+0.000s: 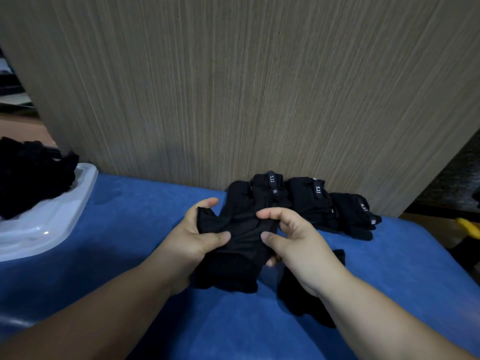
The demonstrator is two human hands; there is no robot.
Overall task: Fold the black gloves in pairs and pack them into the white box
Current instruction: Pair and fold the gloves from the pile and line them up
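My left hand [200, 235] and right hand [283, 235] both pinch glove [241, 229], aligning for fold; box [52, 216] waits left.

Blue padded surface [124, 229] fills 6 o'clock. Wood-grain panel [233, 87] stands upright behind it at 12. Yellow object [467, 226], partly cut off, at 3.

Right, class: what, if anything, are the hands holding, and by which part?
A black glove, gripped at its middle: the left hand pinches its left edge, the right hand its right side.
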